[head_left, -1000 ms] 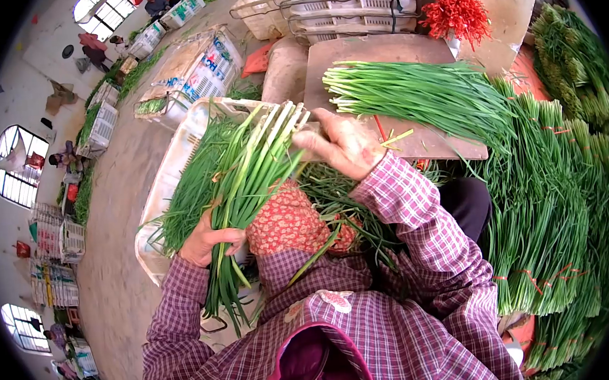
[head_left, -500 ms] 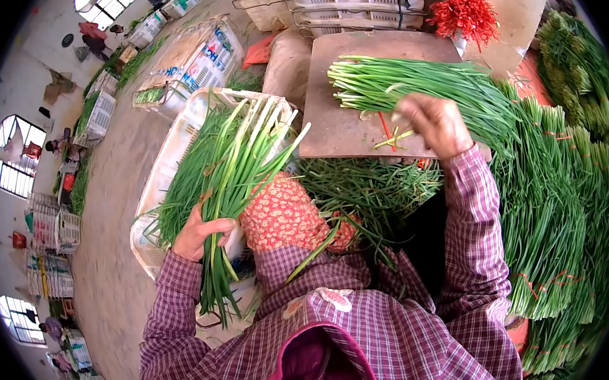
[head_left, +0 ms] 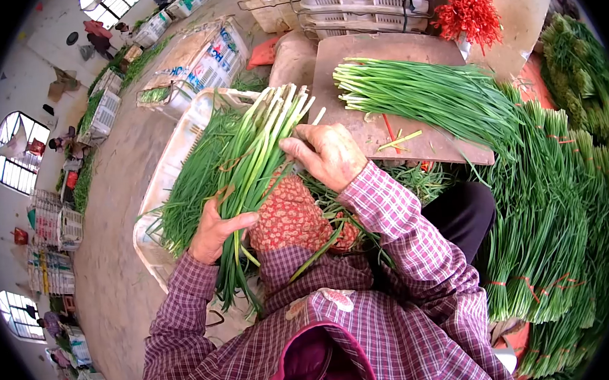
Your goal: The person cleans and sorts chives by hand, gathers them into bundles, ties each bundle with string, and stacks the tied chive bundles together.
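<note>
Far L, stacked crates (head_left: 42, 229) by the wall, contents too small to tell; next to them going R, a printed crate (head_left: 214, 55) w/ brown sheet on top, greens showing at its near end.

Near crate (head_left: 152, 208) beside the person's legs, loose long greens (head_left: 190, 177) in it, tips hanging past the rim; L hand (head_left: 212, 232) closed round the leafy part of the green bunch (head_left: 262, 136), holding it up over the crate's R side, pale ends pointing away from the body, leaves drooping below the fist.

R hand (head_left: 327, 156) is the big change: approx half a sec ago it was out by the board, now it's back at the bunch's pale ends; thumb + forefinger close together there, can't tell if a stem is pinched; means both hands are at the same bunch again, L bearing it, R working at the stem end, as I'd judge it.

Top ctr, white crates (head_left: 366, 9) stacked, insides not visible; board (head_left: 324, 68) below them w/ a laid-out pile of green stems (head_left: 425, 97), cut-looking pale ends to the L, plus yellowish scraps (head_left: 400, 141) near its front edge; pile looks unchanged vs. prev.

Behind board, red ties (head_left: 472, 16) massed in a small pale holder (head_left: 462, 38); far R, big heap of bundled greens (head_left: 540, 223), red bands round some.
</note>
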